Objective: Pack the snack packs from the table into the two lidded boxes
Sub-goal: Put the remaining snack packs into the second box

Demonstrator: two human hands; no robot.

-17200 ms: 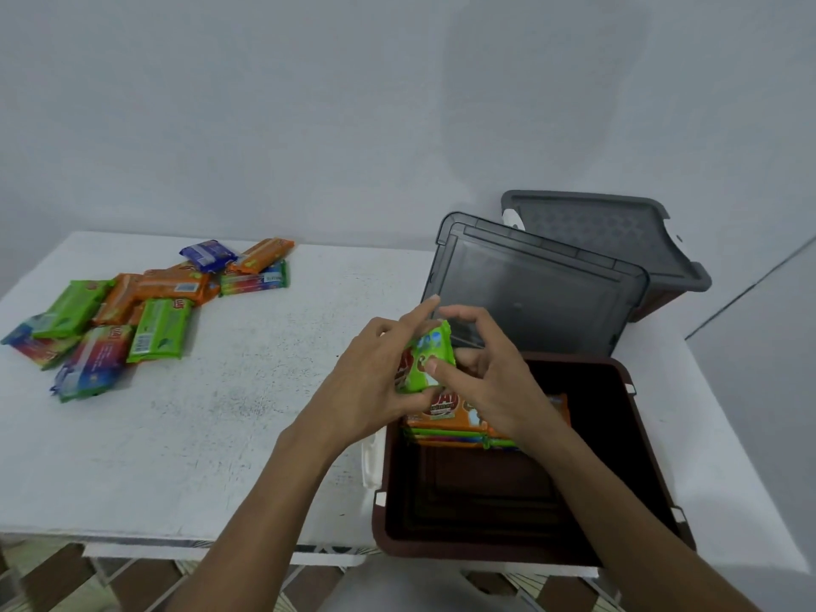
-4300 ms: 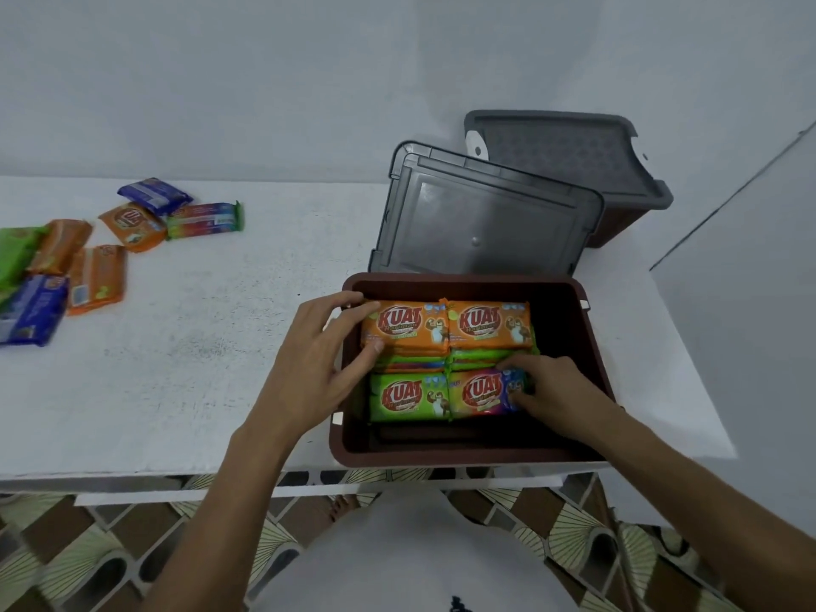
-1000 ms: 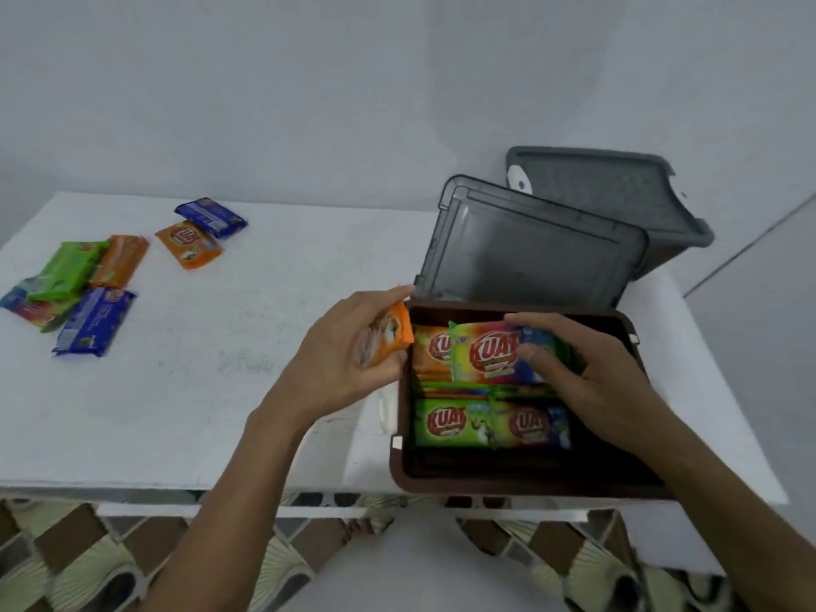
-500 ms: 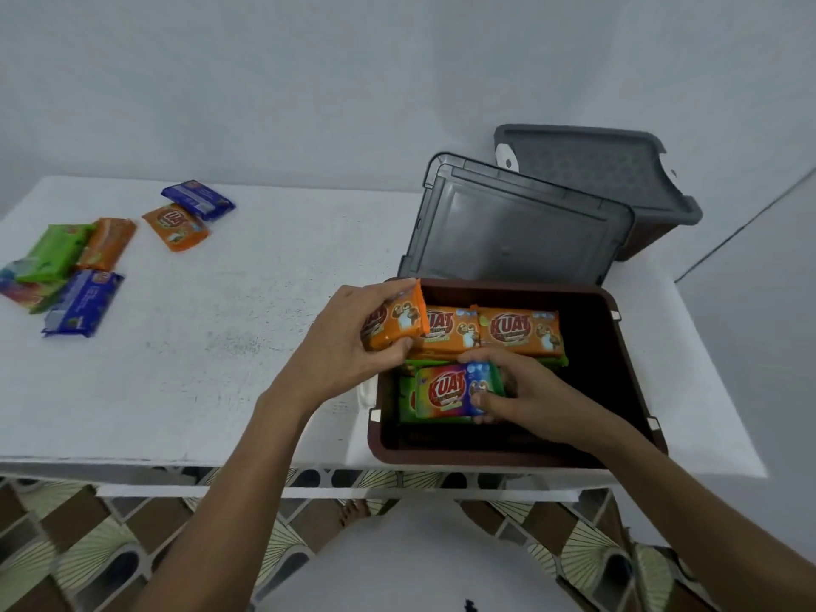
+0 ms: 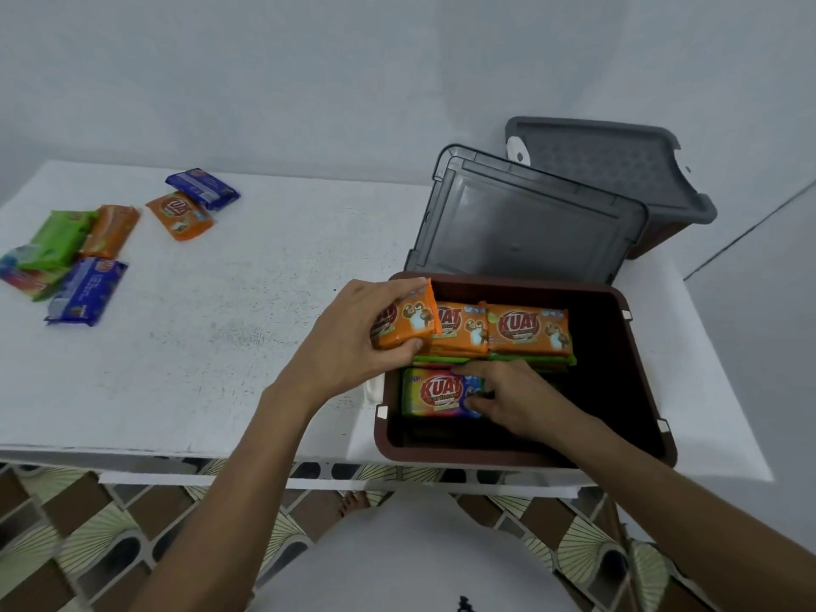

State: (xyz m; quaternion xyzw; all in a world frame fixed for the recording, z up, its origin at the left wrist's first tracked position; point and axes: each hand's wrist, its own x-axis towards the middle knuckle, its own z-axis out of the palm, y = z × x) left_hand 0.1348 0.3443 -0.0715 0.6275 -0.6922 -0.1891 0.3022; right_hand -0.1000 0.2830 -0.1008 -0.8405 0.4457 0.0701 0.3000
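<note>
Right hand (image 5: 519,399) has lowered its rainbow pack (image 5: 435,393) to fill the box's (image 5: 521,459) front row, pinching it; left hand (image 5: 349,342) grips an orange pack (image 5: 406,322), queued next.

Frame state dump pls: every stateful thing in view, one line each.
brown box, open, partly packed.
grey lid, off, propped behind the brown box.
second box, lid on.
left hand, holds orange pack over the brown box's left rim.
right hand, grips multicoloured pack inside the brown box.
loose packs, unpacked on the table.
</note>
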